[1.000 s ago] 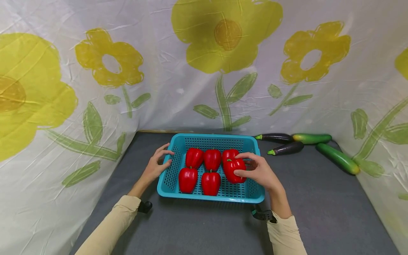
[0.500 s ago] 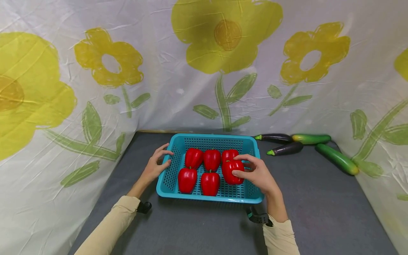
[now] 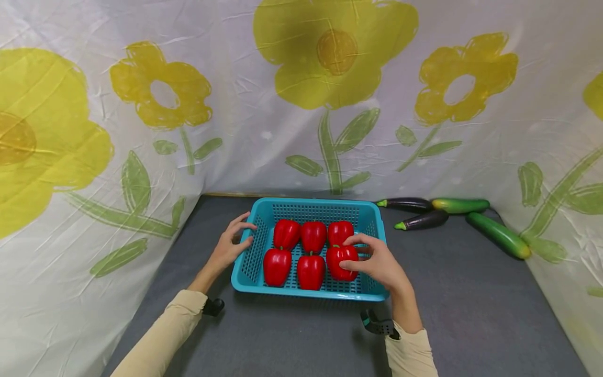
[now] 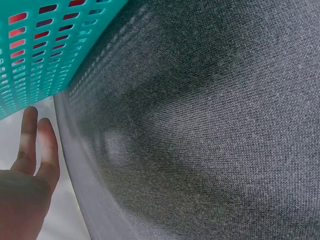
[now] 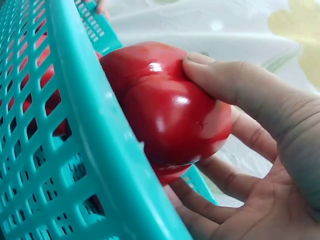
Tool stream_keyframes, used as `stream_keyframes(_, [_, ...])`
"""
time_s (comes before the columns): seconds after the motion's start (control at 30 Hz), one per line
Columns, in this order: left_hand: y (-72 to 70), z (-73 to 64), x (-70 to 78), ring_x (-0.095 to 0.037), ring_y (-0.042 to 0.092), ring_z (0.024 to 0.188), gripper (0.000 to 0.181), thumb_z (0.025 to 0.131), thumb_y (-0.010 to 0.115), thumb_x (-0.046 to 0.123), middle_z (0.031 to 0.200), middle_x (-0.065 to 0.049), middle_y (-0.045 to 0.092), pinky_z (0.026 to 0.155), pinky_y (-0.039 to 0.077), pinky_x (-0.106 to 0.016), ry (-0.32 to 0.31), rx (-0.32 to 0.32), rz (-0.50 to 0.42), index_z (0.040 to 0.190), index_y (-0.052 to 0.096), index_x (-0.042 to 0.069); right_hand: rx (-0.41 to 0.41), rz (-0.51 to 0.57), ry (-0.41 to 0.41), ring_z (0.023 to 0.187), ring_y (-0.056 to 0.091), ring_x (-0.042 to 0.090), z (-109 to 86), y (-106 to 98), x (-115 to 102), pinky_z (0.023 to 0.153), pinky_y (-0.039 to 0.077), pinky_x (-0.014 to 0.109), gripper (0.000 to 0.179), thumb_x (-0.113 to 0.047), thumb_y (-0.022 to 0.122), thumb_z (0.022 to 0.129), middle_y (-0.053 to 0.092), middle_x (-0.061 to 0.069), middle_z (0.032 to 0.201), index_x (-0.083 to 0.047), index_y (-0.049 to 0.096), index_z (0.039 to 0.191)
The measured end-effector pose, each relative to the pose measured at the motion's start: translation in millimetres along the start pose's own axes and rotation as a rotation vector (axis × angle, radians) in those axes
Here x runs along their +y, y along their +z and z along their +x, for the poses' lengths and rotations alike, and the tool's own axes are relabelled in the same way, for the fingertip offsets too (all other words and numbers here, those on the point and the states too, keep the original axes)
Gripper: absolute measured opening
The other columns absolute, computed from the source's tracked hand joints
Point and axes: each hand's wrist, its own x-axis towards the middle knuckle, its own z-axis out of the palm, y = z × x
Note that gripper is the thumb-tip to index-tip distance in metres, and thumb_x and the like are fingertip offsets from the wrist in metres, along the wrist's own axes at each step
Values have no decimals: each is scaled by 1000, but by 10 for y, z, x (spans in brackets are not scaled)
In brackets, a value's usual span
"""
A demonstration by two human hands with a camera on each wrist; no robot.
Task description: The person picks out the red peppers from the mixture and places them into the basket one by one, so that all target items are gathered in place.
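My right hand (image 3: pixel 382 266) grips a red bell pepper (image 3: pixel 341 263) inside the right part of a turquoise plastic basket (image 3: pixel 308 294). In the right wrist view, the thumb presses on one side of this pepper (image 5: pixel 165 115) and the fingers curl beneath it, just over the basket rim (image 5: pixel 107 135). Several more red bell peppers (image 3: pixel 277 267) lie in the basket, three in the back row and two in the front. At the basket's left end, my left hand (image 3: pixel 228 246) rests its fingertips on the rim; in the left wrist view two fingers (image 4: pixel 48 150) show, fairly straight.
Behind the basket's right corner lie two eggplants (image 3: pixel 422 220) and two green cucumber-like vegetables (image 3: pixel 499 234). A dark grey cloth (image 3: pixel 471 314) covers the table. White fabric with yellow flowers (image 3: pixel 226 157) hangs at the back and sides.
My right hand has brought its pepper toward me and slightly left, down in front of the back-right pepper, which now shows more fully. The left hand stays at the rim.
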Motion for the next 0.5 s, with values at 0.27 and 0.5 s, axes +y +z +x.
stream_keyframes(0.27, [1, -3, -2, -53, 32, 136, 25, 95, 62, -8, 154, -36, 29, 97, 37, -70, 6, -1, 3, 120, 61, -14, -3, -53, 39, 110, 57, 44, 20, 45, -21, 74, 59, 44, 38, -7, 84, 84, 58, 20, 127, -2, 65, 117])
stream_keyframes(0.5, [-3, -3, 18, -52, 31, 137, 26, 96, 62, -8, 154, -35, 29, 97, 38, -69, 2, -8, 10, 120, 61, -14, -3, -134, 70, 111, 55, 39, 56, 40, -55, 77, 58, 42, 36, -7, 85, 83, 62, 13, 118, -1, 66, 113])
